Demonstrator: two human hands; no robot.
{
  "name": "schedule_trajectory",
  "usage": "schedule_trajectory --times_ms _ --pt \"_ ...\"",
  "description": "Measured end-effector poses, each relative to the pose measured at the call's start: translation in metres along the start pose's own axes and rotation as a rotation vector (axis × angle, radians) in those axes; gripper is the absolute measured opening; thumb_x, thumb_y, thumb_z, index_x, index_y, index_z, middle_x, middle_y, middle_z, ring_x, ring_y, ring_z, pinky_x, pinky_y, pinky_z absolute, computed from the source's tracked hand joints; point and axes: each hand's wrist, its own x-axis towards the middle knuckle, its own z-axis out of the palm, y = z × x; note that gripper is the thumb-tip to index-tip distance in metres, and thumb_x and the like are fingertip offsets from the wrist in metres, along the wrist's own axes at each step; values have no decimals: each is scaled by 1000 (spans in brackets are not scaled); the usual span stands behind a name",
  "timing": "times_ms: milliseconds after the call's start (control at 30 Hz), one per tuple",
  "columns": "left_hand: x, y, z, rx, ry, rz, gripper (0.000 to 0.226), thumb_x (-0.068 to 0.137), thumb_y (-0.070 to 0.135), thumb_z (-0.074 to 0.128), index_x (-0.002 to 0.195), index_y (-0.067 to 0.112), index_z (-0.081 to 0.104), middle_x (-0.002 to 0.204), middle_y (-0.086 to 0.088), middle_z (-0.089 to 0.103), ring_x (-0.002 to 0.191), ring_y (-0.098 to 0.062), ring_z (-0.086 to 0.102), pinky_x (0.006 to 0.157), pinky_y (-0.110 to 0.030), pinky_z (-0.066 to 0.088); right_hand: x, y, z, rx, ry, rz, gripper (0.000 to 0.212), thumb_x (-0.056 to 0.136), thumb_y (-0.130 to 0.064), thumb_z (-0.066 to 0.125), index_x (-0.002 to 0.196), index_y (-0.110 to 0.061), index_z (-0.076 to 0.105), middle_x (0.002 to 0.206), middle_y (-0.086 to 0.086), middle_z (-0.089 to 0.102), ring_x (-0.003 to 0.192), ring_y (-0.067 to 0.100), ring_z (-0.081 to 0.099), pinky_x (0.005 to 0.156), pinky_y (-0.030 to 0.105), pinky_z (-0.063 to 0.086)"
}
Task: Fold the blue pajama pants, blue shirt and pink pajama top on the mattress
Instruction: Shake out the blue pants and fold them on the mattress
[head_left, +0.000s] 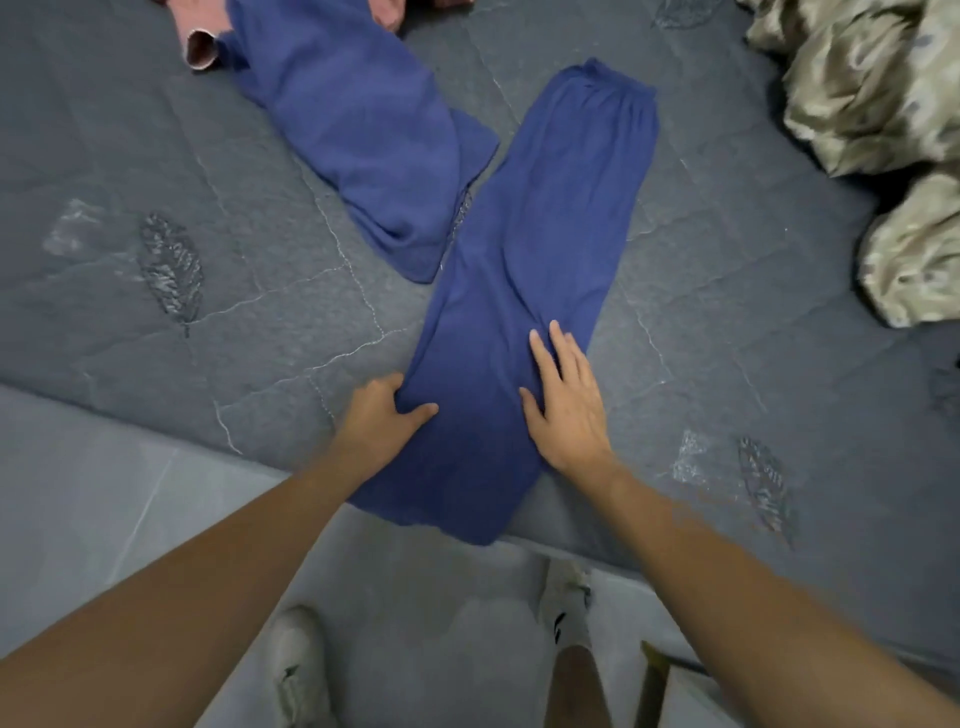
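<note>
The blue pajama pants (524, 291) look like thin, limp knit: light, soft, nothing stiff to hold a crease, so they should fold easily but drag and wrinkle if pulled from one point. The best hold is probably both corners of the near hem, or the waistband at the far end. They lie lengthwise on the grey mattress (156, 171), legs stacked into one long strip, the hem hanging over its near edge. The left hand (384, 410) pinches the strip's left edge; the right hand (563, 400) lies flat, fingers spread, pressing the cloth. The blue shirt (353, 130) sits crumpled beyond (pink pajama top (200, 44) barely visible behind it)
</note>
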Motion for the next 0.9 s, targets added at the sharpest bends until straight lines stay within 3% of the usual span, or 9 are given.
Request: schedule_trajectory --times_ms 133,300,433,567,633,700,800,867,900 --pt "-24 -18 -5 -48 -39 -14 23 86 30 78 92 15 63 86 2 68 85 -23 66 73 -34 49 -49 -38 16 238 209 389 73 86 -22 72 149 -9 39 141 15 42 130 33 41 112 42 35" --pt "-47 -24 -8 -191 -12 34 44 85 17 79 110 18 43 85 7 56 75 -7 58 65 -23 44 -77 -71 19 524 133 822 50 85 -29 79 122 -13 50 110 9 65 105 35 62 79 32 41" --pt "-68 -48 -13 -257 -43 22 49 84 17 80 114 22 41 94 -1 67 88 -17 69 76 -39 58 -94 -90 21 578 -34 871 47 76 -36 85 109 -12 61 110 10 70 102 32 66 81 40 54" --pt "-82 -62 -20 -200 -103 -20 37 87 19 76 112 17 49 109 -6 66 101 -26 66 86 -48 56 -120 -103 36 680 -213 833 30 74 -30 86 78 -7 67 75 4 68 74 23 65 66 39 53" --pt "-85 -63 -23 -187 -123 -33 28 91 15 72 110 9 53 107 -6 67 101 -28 66 87 -48 55 -130 -108 39 778 -180 816 22 82 -23 81 83 -3 71 78 6 69 74 20 62 71 44 55" --pt "-87 -60 -30 -219 -127 -16 24 93 12 69 112 9 53 107 -3 65 102 -26 65 89 -45 54 -135 -113 33 867 -135 818 20 90 -22 73 96 -3 71 95 10 75 84 21 68 83 46 57" --pt "-94 -55 -41 -284 -120 38 30 95 6 64 117 16 48 114 2 60 103 -18 62 90 -40 53 -145 -120 20 915 -109 771 21 99 -25 63 113 -9 68 109 2 74 98 16 70 85 33 58" --pt "-101 -52 -47 -309 -136 58 33 95 4 63 118 21 46 123 0 58 105 -23 63 80 -47 59 -153 -121 12 983 -58 746 19 100 -24 62 117 -15 66 110 -4 73 98 8 69 81 23 56" --pt "-106 -50 -49 -330 -152 47 34 96 5 62 118 24 46 125 1 57 102 -25 64 67 -48 61 -157 -121 8 1027 -36 750 18 100 -24 64 116 -16 65 110 -4 73 97 7 70 81 23 57"
